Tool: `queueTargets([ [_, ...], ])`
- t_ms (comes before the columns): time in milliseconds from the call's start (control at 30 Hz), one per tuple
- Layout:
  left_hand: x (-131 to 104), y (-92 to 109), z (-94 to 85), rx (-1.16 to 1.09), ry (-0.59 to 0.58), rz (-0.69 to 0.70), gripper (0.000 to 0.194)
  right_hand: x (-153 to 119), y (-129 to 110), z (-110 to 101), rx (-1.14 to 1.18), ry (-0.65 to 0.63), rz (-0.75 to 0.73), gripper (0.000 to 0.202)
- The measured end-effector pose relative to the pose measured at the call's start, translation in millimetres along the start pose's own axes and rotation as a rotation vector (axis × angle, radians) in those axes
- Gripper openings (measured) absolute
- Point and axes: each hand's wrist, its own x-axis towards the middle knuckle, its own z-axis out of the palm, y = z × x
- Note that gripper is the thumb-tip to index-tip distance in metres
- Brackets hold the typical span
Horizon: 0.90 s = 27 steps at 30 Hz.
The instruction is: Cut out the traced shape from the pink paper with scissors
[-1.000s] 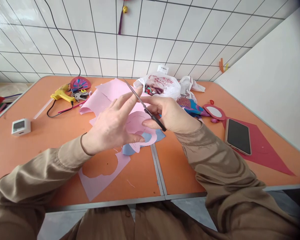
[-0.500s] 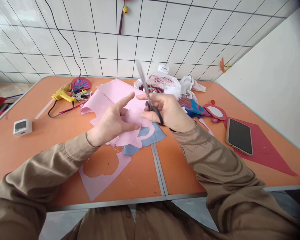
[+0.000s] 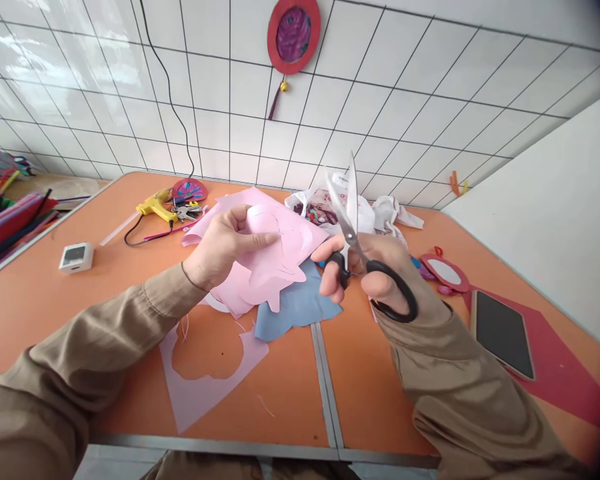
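Observation:
Between the thumb and fingers of my left hand is a pink felt sheet, with pencil-like lines drawn on it and a ragged, partly cut lower edge. My right hand holds scissors, thumb and fingers in the black handle loops. The blades point upward, slightly apart, to the right of the pink sheet and not touching it. Under the held piece lie a blue-grey felt piece and more pink felt. A pink offcut with a rounded gap lies nearer the front edge.
At the left are a yellow glue gun, keys and a small white device. A plastic bag sits at the back. On the right, a phone rests on red felt, near a red-rimmed oval.
The right hand has drawn away to the right with the scissors, whose blades now show apart. My left hand now pinches the pink sheet and lifts it. The view has tilted upward.

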Motion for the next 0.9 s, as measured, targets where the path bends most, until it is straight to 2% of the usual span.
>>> queueTargets([
  [333,-2.0,11.7,-7.5,0.007,0.092,0.040,0.035,1.6,7.3,19.7,-0.070,-0.077,0.227,0.066],
  [533,-0.8,18.4,-9.2,-0.051,0.141,0.047,0.039,1.5,8.5,18.0,-0.126,-0.116,0.245,0.061],
  [633,-1.3,22.1,-9.7,-0.059,0.151,0.049,0.038,1.1,7.5,15.2,-0.173,-0.092,0.287,0.059],
  [767,-1.3,24.1,-11.2,-0.070,0.107,0.035,0.038,3.0,7.9,12.6,-0.197,-0.089,0.317,0.058],
  [900,-0.4,23.8,-12.0,-0.042,0.005,0.007,0.043,6.2,11.6,9.7,-0.177,-0.107,0.307,0.058],
])
